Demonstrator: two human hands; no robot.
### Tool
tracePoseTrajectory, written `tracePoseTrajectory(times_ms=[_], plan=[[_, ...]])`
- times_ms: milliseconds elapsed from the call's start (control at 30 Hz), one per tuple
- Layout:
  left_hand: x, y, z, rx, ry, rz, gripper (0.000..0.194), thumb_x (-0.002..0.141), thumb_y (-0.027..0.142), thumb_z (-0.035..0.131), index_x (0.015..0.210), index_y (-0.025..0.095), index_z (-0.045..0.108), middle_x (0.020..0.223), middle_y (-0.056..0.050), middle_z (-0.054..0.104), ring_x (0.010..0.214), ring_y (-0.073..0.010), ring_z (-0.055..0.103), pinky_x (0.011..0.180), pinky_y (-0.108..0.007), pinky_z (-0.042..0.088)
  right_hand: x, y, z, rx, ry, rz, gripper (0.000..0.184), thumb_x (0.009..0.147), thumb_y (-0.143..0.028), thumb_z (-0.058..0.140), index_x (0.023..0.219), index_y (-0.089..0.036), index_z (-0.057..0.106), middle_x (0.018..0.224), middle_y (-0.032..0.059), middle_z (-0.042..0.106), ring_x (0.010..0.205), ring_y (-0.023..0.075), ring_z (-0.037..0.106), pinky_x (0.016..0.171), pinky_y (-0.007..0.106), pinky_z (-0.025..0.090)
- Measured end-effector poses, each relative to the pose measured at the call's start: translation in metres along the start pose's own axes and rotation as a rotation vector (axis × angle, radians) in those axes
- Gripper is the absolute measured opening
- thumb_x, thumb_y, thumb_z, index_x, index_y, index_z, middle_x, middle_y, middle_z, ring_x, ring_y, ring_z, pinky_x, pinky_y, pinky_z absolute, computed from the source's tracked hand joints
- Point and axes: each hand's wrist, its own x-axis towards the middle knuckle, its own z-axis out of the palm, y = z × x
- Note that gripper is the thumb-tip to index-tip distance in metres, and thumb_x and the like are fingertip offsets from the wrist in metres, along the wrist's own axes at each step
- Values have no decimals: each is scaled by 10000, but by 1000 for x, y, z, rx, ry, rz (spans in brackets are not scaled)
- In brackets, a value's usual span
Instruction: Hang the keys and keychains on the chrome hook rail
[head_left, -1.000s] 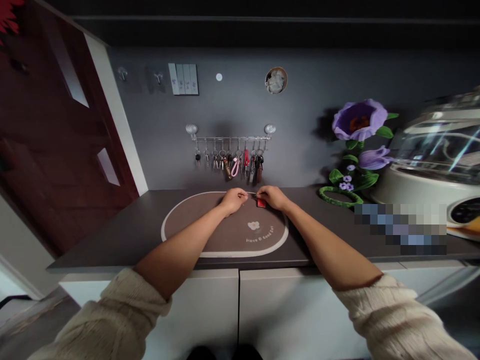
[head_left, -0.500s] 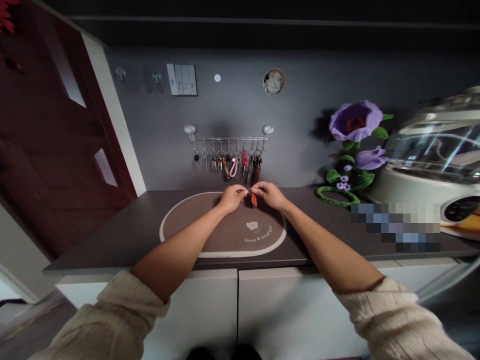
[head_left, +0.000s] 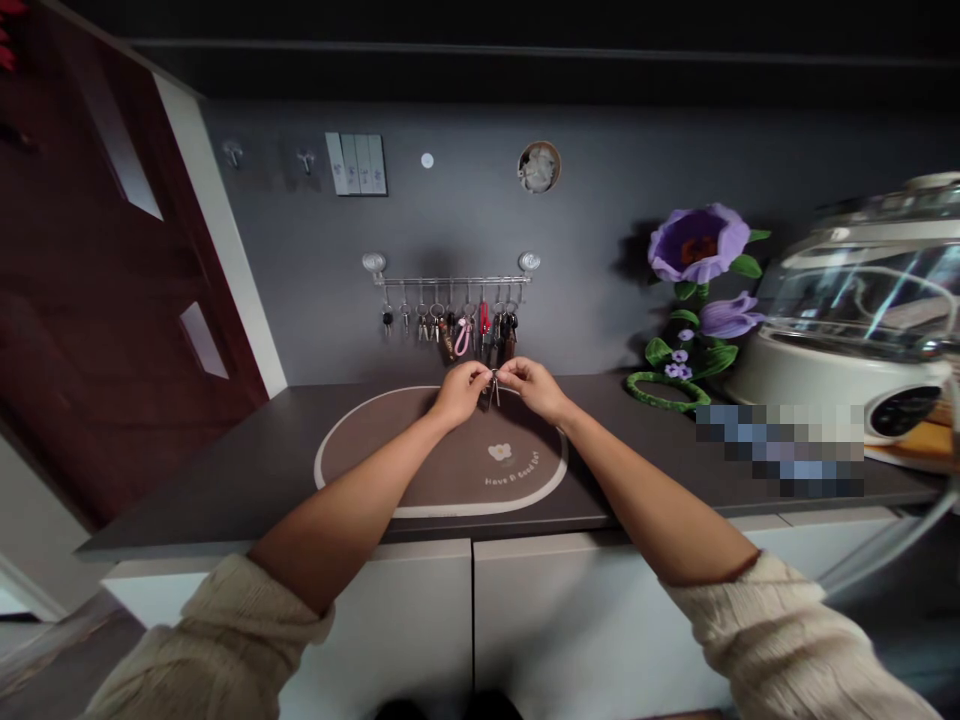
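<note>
My left hand (head_left: 459,394) and my right hand (head_left: 535,388) meet above the far part of the brown oval mat (head_left: 397,455), fingertips pinched. Between them is a small key ring with thin metal keys (head_left: 494,391) dangling below the fingertips; the ring itself is mostly covered by the fingers. Just behind the hands, a clear wall rail (head_left: 450,281) carries several hooked key bunches, among them a pink loop strap (head_left: 463,338) and a red key holder (head_left: 484,318).
Purple plush flowers (head_left: 697,245) with a green ring base stand on the dark countertop (head_left: 247,470) to the right. Beyond them is a white appliance with a clear cover (head_left: 802,380). A blurred-out patch (head_left: 780,450) lies before it. White cabinet doors (head_left: 375,610) are below.
The orange-red tag that hung under my right fingers no longer shows; the thin keys now hang between the hands. The view has shifted slightly.
</note>
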Motion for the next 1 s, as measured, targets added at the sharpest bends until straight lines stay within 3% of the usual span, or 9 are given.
tracePoseTrajectory(times_ms=[300,600,1000], plan=[[2,-3,3,-112,26,-46,196,736,332,440,717,151,516,633,3,537,599,-101,513,563,-218,412,-7,-12,4,161,-29,85,263,647,-396,570,710,-150,499,637,-21,494,570,70,422,583,225,347],[2,5,0,-234,34,-102,219,723,347,458,764,139,514,680,-17,542,593,-95,512,514,-199,405,-6,-13,4,199,-1,56,268,654,-418,555,706,-174,456,656,-28,470,615,85,443,639,243,381],[3,-10,0,-165,53,-152,194,708,316,458,730,135,523,629,-6,539,540,-87,497,518,-205,388,2,-21,-18,171,120,34,227,691,-396,516,712,-183,439,693,-22,491,655,87,460,627,219,361]])
